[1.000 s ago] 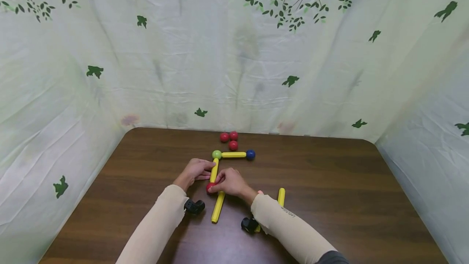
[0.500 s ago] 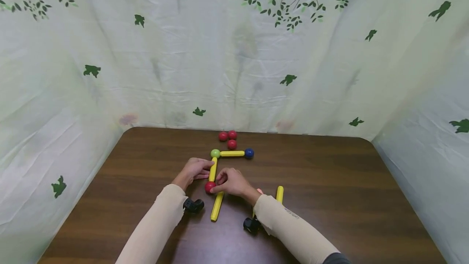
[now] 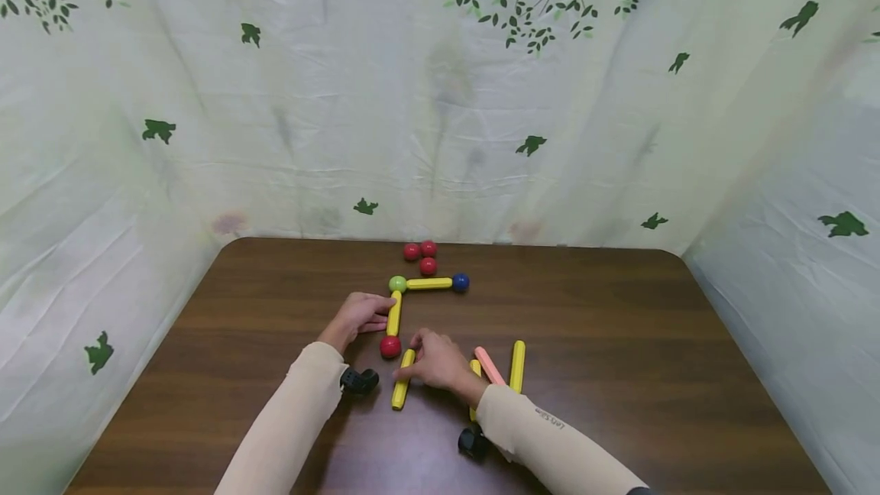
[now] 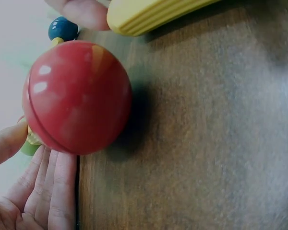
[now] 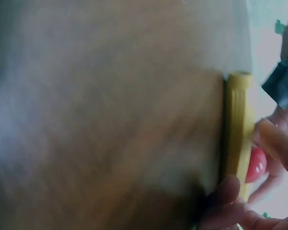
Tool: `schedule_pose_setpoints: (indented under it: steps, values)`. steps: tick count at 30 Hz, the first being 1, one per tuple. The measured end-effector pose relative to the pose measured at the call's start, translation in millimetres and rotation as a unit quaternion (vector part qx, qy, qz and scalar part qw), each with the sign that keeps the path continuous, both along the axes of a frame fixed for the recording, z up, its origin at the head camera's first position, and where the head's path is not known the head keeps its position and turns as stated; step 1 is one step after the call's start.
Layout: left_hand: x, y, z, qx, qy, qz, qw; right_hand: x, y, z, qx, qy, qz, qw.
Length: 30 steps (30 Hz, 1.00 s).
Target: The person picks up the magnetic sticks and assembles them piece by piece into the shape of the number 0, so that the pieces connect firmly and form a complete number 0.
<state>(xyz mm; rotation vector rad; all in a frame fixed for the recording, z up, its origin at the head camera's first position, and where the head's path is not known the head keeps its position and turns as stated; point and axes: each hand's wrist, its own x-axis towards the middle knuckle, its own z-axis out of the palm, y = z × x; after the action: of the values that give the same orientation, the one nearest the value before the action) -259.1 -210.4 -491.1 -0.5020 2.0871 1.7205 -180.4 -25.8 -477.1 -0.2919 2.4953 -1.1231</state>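
Observation:
In the head view, my left hand (image 3: 360, 317) pinches the upright-lying yellow stick (image 3: 394, 315) between thumb and fingers. A red ball (image 3: 389, 347) sits at that stick's near end, large in the left wrist view, and a green ball (image 3: 397, 283) at its far end. From the green ball another yellow stick (image 3: 429, 283) runs right to a blue ball (image 3: 461, 282). My right hand (image 3: 440, 360) is at a loose yellow stick (image 5: 238, 120) just nearer than the red ball, its thumb and fingertips on either side of it near the far end.
Three more red balls (image 3: 428, 266) lie together near the back edge of the brown table (image 3: 584, 312). Beside my right forearm are a pink stick (image 3: 488, 365) and two yellow sticks (image 3: 518, 367), partly covered by the sleeve. A leaf-patterned cloth (image 3: 440, 136) hangs behind.
My right hand has let go of the red ball and shifted slightly nearer, onto the loose yellow stick. The left hand keeps its hold. The head view has turned a little.

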Motion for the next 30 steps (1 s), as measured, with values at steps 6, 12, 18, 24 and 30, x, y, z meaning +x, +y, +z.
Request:
schedule_pose_setpoints:
  steps: [6,12,18,24,30]
  values:
    - [-1.1,-0.7,0.5,0.005,-0.001,0.000,1.0000,2.2,-4.8,-2.6,-0.001,-0.012,-0.006,1.000]
    - [-2.5,-0.2,-0.2,0.007,-0.001,0.003,1.0000,-0.3,-3.3,-5.9,-0.017,-0.018,-0.003,1.000]
    - [-2.9,-0.3,-0.7,0.013,-0.003,-0.002,0.9999,1.0,-1.4,-4.8,-0.035,-0.036,-0.006,0.999]
    - [-4.6,-2.5,3.8,0.005,-0.019,-0.021,0.9996,3.4,-1.1,-7.8,-0.122,-0.075,-0.005,0.990]
    - [-7.5,-1.8,8.4,-0.001,-0.035,-0.037,0.9987,10.3,-5.5,-12.3,-0.245,-0.142,-0.023,0.959]
